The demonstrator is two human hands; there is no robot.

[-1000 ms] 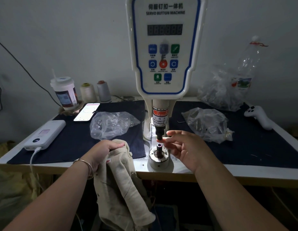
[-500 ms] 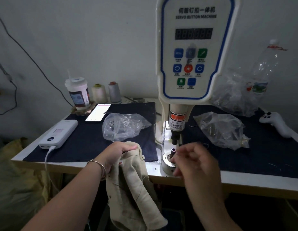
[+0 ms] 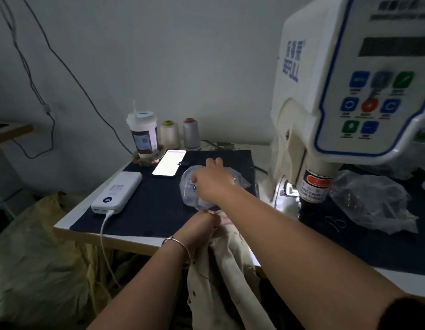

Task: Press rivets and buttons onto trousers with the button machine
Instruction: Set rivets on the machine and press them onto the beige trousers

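My right hand point(image 3: 212, 181) reaches left across the dark mat into a clear plastic bag point(image 3: 190, 198) of small metal rivets. Its thumb and forefinger pinch together on one rivet while the other fingers stick up. At the table's front edge my left hand point(image 3: 198, 228), with a bangle on the wrist, grips the beige trousers point(image 3: 227, 277), which hang down off the edge. The white button machine point(image 3: 349, 91) rises at the right, its punch point(image 3: 313, 186) behind my right forearm. That forearm hides the lower die.
A white power bank point(image 3: 117, 195) with its cable, a lit phone point(image 3: 170, 162), a drink cup point(image 3: 142, 136) and two thread spools point(image 3: 170, 134) stand at the back left. A second plastic bag point(image 3: 371, 198) lies right of the machine. The dark mat point(image 3: 147, 215) covers the table.
My right hand left the machine's die and swung left into the plastic bag. The view turned left. My left hand kept its grip on the trousers.
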